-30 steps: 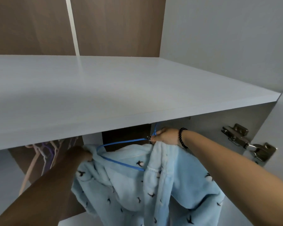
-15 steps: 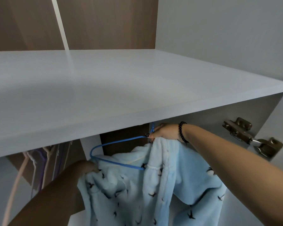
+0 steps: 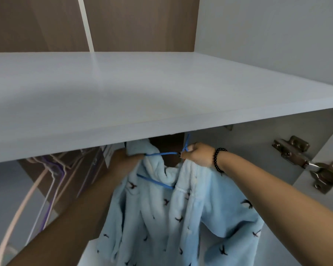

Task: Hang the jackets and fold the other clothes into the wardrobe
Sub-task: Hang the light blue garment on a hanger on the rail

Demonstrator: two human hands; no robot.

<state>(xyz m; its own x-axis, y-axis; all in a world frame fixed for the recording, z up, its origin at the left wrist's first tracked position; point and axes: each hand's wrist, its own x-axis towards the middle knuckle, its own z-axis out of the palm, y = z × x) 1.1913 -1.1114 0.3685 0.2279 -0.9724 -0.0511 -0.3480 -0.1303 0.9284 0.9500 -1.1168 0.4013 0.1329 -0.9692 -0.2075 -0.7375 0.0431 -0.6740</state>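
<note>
A fluffy light-blue jacket [image 3: 181, 214] with small dark birds is held up just under the front edge of the wardrobe shelf [image 3: 161, 104]. The neck of a blue hanger [image 3: 161, 154] is pinched by the right hand [image 3: 197, 154], and its hook goes up behind the shelf edge. A fold of the jacket's shoulder is gripped by the left hand [image 3: 123, 156], close under the shelf. Some open room is seen between the 2 hands. Empty hangers [image 3: 52, 169] are seen to the left. A metal hinge [image 3: 304, 160] is fixed by the right edge.
</note>
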